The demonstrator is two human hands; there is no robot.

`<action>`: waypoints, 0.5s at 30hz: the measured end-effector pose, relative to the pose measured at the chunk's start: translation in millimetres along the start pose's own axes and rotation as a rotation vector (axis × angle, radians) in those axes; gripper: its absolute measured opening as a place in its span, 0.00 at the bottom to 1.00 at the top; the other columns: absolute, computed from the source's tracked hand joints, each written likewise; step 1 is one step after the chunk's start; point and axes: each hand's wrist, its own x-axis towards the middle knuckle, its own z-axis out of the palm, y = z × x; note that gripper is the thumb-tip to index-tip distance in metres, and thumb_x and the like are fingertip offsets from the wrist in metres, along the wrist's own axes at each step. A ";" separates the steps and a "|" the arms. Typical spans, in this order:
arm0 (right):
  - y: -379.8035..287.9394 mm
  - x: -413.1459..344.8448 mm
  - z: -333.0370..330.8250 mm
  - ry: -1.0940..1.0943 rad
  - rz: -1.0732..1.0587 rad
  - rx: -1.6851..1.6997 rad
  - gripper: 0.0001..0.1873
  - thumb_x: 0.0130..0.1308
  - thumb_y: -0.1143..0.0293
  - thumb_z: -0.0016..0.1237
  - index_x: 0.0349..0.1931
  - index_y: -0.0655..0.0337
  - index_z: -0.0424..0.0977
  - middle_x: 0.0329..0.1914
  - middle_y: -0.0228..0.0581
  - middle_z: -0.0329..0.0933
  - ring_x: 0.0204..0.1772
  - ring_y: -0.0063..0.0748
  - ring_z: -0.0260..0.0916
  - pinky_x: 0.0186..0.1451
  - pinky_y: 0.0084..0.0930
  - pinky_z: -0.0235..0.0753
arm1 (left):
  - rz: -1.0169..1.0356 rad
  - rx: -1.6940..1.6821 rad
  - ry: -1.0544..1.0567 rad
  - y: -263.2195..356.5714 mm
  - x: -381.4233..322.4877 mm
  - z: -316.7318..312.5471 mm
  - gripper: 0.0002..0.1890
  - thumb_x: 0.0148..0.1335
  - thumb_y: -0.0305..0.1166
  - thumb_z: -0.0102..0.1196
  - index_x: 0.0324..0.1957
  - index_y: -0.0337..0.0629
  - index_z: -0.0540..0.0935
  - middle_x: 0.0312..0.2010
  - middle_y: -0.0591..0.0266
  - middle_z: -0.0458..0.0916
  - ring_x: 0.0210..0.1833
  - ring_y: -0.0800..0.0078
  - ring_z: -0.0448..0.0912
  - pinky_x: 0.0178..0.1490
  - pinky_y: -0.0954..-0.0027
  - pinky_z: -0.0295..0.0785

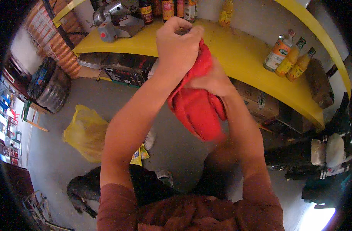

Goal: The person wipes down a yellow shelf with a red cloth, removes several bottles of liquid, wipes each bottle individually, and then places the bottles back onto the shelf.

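Observation:
A red cloth (199, 112) hangs bunched between my hands, over the grey floor in front of a yellow shelf (239, 55). My left hand (179, 43) grips the cloth's upper end, its fingers curled in a fist. Just below and to the right, my right hand (207, 79) is wrapped in part by the cloth; its fingers are blurred and mostly hidden by the folds. The cloth's lower part dangles free between my forearms.
On the shelf are a metal machine (111, 23), several sauce bottles (168, 10) and a bottle group (280, 55) at right. Cartons (127, 70) sit beneath. A yellow plastic bag (88, 132) lies on the floor, left of my legs; a black animal (80, 187) is beside me. Tyres (53, 86) stand at left.

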 end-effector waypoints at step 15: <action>49.8 -43.3 5.6 0.023 -0.017 -0.322 0.39 0.41 0.68 0.68 0.58 0.65 0.69 0.50 0.45 0.80 0.51 0.40 0.80 0.58 0.36 0.77 | -0.087 -0.608 -0.019 21.0 6.7 -69.7 0.10 0.58 0.25 0.64 0.35 0.41 0.74 0.18 0.66 0.70 0.17 0.72 0.69 0.28 0.62 0.72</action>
